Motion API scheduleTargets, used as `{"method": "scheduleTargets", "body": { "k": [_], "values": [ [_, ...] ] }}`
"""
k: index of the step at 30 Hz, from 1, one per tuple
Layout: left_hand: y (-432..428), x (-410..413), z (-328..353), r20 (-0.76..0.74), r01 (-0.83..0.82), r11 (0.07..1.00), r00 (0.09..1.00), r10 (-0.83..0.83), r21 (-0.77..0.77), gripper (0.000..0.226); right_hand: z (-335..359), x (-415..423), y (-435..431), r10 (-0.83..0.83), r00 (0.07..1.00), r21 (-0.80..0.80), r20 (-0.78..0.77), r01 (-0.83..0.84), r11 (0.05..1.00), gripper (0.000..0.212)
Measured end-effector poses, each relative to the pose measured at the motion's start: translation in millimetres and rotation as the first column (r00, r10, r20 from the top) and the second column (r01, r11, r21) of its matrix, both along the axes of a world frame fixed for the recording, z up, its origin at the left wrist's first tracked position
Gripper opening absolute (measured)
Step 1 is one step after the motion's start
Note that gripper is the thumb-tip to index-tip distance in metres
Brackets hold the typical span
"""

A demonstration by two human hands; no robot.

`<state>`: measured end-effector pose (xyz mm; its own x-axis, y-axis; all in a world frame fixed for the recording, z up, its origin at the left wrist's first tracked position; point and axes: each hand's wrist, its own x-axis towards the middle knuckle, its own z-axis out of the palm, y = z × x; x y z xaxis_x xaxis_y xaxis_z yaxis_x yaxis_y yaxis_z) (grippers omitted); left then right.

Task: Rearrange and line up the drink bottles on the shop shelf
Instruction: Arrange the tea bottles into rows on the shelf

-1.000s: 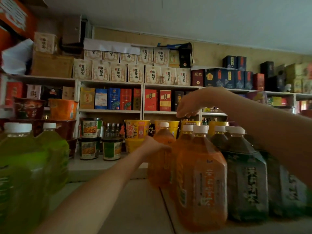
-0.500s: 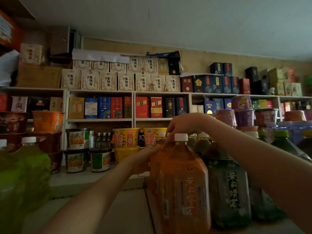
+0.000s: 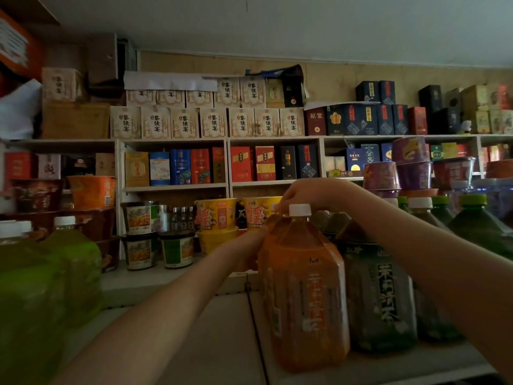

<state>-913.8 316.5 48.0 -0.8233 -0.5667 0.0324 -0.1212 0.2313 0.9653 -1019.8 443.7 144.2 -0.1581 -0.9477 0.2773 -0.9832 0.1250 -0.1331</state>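
Note:
A row of large orange tea bottles (image 3: 304, 287) with white caps stands on the grey shelf (image 3: 222, 343), one behind the other. My left hand (image 3: 245, 252) presses against the left side of an orange bottle behind the front one. My right hand (image 3: 302, 193) reaches over the row and its fingers curl down onto the cap of a rear orange bottle, which it mostly hides. Dark green tea bottles (image 3: 380, 293) stand close to the right of the orange row. Light green bottles (image 3: 47, 287) stand at the near left.
Behind the shelf, instant noodle cups (image 3: 215, 215) and tubs (image 3: 140, 237) sit on a lower ledge. Boxed goods (image 3: 213, 122) fill the back wall shelves. Purple bowls (image 3: 410, 162) and more green-capped bottles (image 3: 477, 226) crowd the right.
The view has shifted so the orange row sits more to the centre. My right hand has come down from above the caps onto a rear bottle's cap. My left hand stays on the bottle's side.

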Motion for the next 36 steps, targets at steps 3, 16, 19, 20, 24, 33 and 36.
{"method": "scheduleTargets", "body": {
  "k": [3, 16, 19, 20, 24, 33, 36],
  "values": [
    [17.1, 10.4, 2.6, 0.019, -0.038, 0.996, 0.999, 0.037, 0.08, 0.027, 1.5, 12.5, 13.2, -0.035, 0.996, -0.17, 0.085, 0.049, 0.984, 0.046],
    [91.3, 147.0, -1.7, -0.328, -0.224, 0.974, 0.921, 0.209, -0.01, 0.026, -94.6, 177.3, 61.8, 0.256, 0.967, -0.684, 0.011, -0.179, 0.707, 0.041],
    [94.2, 183.1, -26.9, -0.386, -0.353, 0.934, 0.87, 0.308, -0.05, 0.026, -130.4, 200.9, 50.8, 0.38, 0.921, -0.703, 0.08, -0.218, 0.677, 0.036],
    [95.0, 192.4, -34.0, -0.383, -0.403, 0.912, 0.857, 0.345, -0.08, 0.028, -140.3, 207.3, 46.9, 0.413, 0.905, -0.705, 0.1, -0.229, 0.672, 0.034],
    [109.4, 241.5, -69.0, -0.394, -0.586, 0.8, 0.771, 0.501, -0.129, 0.028, -181.4, 239.1, 33.1, 0.546, 0.822, -0.674, 0.161, -0.312, 0.669, 0.034],
    [173.8, 327.0, -162.8, -0.237, -0.86, 0.499, 0.509, 0.828, -0.104, 0.027, -272.0, 299.3, 33.9, 0.796, 0.476, -0.509, 0.374, -0.612, 0.605, 0.039],
    [202.2, 343.9, -225.4, -0.17, -0.939, 0.342, 0.343, 0.924, -0.037, 0.027, -321.9, 320.8, 43.0, 0.796, 0.404, -0.408, 0.451, -0.699, 0.587, 0.032]
  ]
}}
